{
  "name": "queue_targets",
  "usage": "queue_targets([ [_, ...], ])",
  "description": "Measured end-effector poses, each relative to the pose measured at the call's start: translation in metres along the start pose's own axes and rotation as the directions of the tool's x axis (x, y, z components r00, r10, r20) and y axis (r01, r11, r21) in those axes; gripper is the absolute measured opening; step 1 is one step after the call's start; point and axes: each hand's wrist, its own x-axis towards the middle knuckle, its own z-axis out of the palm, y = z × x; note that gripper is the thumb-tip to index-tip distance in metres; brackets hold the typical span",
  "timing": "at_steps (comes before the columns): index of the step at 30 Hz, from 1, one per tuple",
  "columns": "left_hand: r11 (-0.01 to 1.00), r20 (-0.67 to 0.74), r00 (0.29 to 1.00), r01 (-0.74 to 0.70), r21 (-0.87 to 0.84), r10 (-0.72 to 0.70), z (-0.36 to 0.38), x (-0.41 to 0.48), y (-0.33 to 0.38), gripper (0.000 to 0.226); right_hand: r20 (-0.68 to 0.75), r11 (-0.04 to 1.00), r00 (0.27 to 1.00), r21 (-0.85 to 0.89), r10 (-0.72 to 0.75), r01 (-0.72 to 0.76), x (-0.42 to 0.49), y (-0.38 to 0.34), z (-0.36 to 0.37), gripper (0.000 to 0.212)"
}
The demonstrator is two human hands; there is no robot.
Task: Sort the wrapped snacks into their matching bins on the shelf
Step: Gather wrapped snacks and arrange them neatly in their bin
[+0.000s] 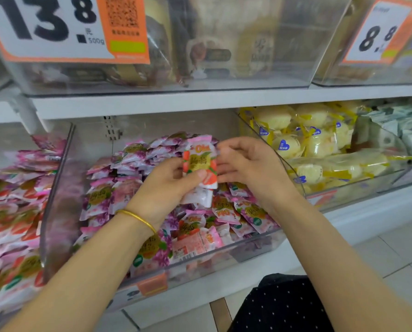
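the person's left hand (169, 185) has a red-and-pink packet (200, 161) lifted clear of the heap, right at the centre of the frame, above the middle bin (248, 250). the thumb is pressed across the packet's lower front and the fingers are curled behind it, a firm pinch. a second pale packet (199, 197) sits just under that hand, seemingly tucked in the same grip, though i can't be sure.

the right hand (245, 164) is just to the right of the packet, fingers bent inward and meeting its right edge. that spot is blurred, so i cannot tell whether they pinch the wrapper or only touch it.

it looks held up like this to be read: the printed face is turned toward the person, logo right way up. the long axis runs up and down the frame, leaning a little, with the crimped pink end toward the upper shelf and the other end down at the thumb.

the bin below holds mostly purple packets (133, 154) with red ones mixed in, while the pile at lower left (10, 226) looks mostly red, so i'd guess this one belongs there. yellow cakes (308, 140) fill the bin at right.
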Motion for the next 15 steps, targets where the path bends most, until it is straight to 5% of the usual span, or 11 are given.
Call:
queue_targets([
  [2,0.998,-0.111,0.993,0.043,-0.044,-0.048,-0.011,0.001,-0.003,0.011,-0.02,0.962,1.0,-0.274,-0.004,-0.002,0.006,0.009,-0.009,0.015],
  [5,0.973,-0.182,0.97,0.123,-0.198,-0.159,-0.023,0.0,-0.002,0.019,0.212,0.605,0.964,-0.793,0.16,0.074,0.009,0.023,-0.009,0.032],
  [7,0.958,-0.158,0.97,0.139,-0.253,-0.183,-0.026,-0.003,0.001,0.029,0.242,0.451,0.925,-0.888,0.293,0.09,0.005,0.03,0.001,0.048],
  [9,0.953,-0.13,0.975,0.144,-0.266,-0.183,-0.027,-0.006,0.002,0.033,0.23,0.38,0.936,-0.918,0.268,0.116,0.004,0.032,0.008,0.044],
  [15,0.965,-0.09,0.982,0.144,-0.217,-0.166,-0.029,-0.009,-0.002,0.06,0.108,0.378,0.993,-0.922,0.037,0.086,0.006,0.027,0.005,0.038],
])
